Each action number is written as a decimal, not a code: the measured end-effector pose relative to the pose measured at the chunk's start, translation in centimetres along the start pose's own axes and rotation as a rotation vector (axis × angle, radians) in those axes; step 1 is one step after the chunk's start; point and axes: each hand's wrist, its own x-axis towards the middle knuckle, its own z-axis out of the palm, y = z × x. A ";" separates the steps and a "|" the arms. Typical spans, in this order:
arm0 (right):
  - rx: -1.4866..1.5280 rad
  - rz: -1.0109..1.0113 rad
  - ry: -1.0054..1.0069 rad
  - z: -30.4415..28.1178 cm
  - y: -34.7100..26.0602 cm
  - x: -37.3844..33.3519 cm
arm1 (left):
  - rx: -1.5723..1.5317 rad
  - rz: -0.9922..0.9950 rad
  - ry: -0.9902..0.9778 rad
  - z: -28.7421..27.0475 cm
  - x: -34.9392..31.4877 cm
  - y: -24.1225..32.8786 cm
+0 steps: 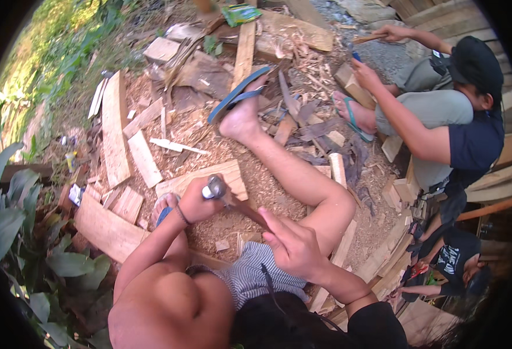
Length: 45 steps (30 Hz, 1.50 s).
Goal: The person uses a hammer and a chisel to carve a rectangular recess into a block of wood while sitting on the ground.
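Observation:
Between my hands is a tool with a rounded metal end and a brown, wood-like shaft; its exact kind is hard to make out. My left hand is closed just below the metal end. At the shaft's other end, my right hand grips it, the fingers partly hiding it. Under my left hand, a flat pale board lies on the shavings. My legs are spread around this spot, with one blue flip-flop out ahead.
Curved planks and a wide board lie at left among wood scraps and shavings. Leafy plants border the left. On the right, a seated person holds a piece of wood, and another person sits lower down. Stacked timber stands behind.

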 end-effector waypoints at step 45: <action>0.461 0.391 0.026 7.6 5.2 -1.7 | 0.359 0.138 0.627 -1.5 -2.0 -1.0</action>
